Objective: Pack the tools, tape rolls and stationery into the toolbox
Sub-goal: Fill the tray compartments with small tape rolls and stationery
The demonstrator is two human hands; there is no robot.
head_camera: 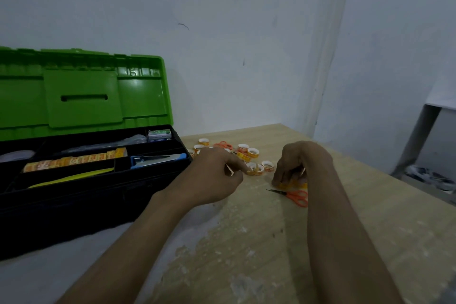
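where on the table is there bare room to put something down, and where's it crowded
Free: the table right of the right forearm, out to its right edge, and the worn near strip between the forearms, below the orange scissors. Crowded: the loose tape rolls by the toolbox, around the left hand and right hand.

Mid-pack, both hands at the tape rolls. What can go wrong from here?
The right hand grips a row of tape rolls from above; they could spill on the lift.
The orange scissors lie just beside that hand and might get snagged.
The left hand could scatter the loose rolls it reaches into.
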